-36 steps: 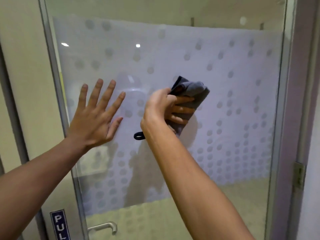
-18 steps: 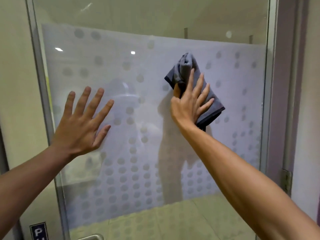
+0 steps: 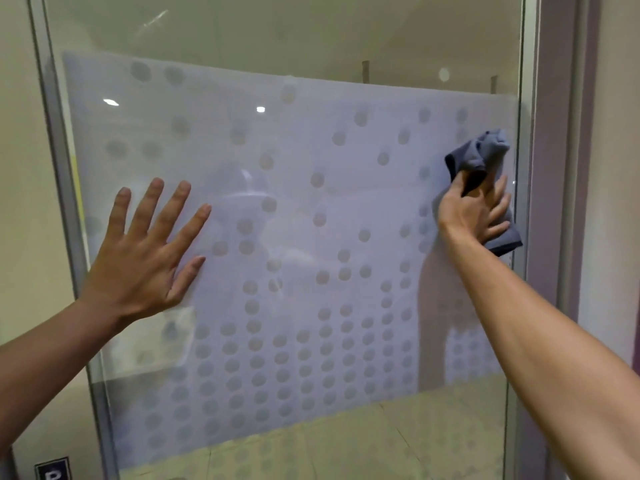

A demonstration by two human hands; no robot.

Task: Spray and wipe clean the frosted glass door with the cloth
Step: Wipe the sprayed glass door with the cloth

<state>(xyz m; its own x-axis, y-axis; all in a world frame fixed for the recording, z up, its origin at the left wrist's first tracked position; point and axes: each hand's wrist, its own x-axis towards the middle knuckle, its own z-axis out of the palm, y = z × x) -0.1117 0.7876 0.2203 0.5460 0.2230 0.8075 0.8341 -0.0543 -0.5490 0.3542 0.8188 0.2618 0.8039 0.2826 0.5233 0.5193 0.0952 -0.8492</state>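
The left hand (image 3: 145,258) lay flat on the door (image 3: 294,237) near its left edge, fingers straight and spread, bracing the glass. The right hand (image 3: 474,211) pressed the cloth (image 3: 479,157) against the frosted panel at the far right, just beside the metal frame (image 3: 523,202); its fingers were mostly straight over the cloth, with the thumb tucked into a fold, and bunched cloth stuck out above and below the hand. No spray bottle showed, so spraying looked done or set aside, and wiping was the step in hand. The cloth sat in the upper right of the frosted band, at mid-height of the view. Whether the glass was already clean anywhere could not be told: no streaks or wet patches showed clearly. The lower dotted rows and the clear strips above and below likely remained.
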